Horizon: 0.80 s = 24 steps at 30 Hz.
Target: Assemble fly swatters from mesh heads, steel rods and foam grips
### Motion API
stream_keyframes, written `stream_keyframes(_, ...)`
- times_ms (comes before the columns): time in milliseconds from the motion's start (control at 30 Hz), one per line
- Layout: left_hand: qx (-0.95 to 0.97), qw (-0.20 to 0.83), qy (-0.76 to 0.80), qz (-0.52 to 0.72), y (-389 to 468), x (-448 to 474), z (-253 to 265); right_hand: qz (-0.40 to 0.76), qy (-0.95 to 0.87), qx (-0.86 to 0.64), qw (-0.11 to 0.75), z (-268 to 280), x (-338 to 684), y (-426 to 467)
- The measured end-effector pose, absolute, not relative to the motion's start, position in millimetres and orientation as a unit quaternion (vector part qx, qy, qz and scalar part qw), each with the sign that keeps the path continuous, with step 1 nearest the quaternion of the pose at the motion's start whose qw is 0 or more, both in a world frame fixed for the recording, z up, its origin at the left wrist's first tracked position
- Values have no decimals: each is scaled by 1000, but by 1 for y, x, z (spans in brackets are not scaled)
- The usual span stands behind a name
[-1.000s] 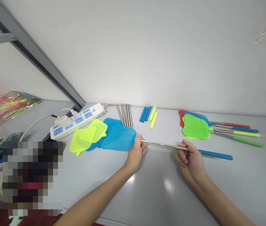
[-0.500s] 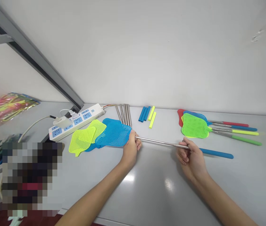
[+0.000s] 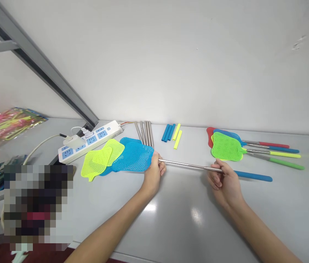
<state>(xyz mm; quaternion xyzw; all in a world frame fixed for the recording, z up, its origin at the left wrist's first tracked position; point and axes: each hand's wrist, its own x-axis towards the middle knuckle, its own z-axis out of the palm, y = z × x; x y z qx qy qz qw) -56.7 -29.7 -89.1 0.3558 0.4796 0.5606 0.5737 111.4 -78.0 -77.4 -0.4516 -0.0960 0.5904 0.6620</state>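
A blue fly swatter with a thin metal rod and a blue handle lies across my two hands, just above or on the table. My left hand is closed round its neck, where the rod meets the perforated blue head. On the thicker part of the rod, next to the blue handle, my right hand is closed with fingers and thumb. Left of my left hand, loose yellow swatter heads overlap with blue ones. Several bare metal rods lie behind it.
Blue and yellow handle sleeves lie near the wall. At the right, complete swatters in red, blue, yellow and green are stacked. A white power strip with plugs and cables stands left. Packaged goods lie beyond the metal frame.
Very little differs. The view has shifted slightly, and my right hand sits a touch further right. Both hands keep their hold on the fly swatter.
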Motion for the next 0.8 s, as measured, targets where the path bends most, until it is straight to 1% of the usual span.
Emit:
stream_keyframes(133,390,577,469,543,-33,-58,-93,600,-88,-439,662,-80,113,-76)
stream_keyframes(300,332,610,439,570,-33,-57,-94,601,-71,-445,660,-79,112,-77)
stream_keyframes(400,340,629,423,557,-34,-56,-93,598,-63,-447,663,-78,110,-78)
stream_keyframes(500,356,626,425,549,-36,-56,-92,600,-66,-439,666,-80,108,-77)
stream_keyframes(800,443,668,387,456,-35,-58,-91,591,-80,-416,686,-82,109,-79)
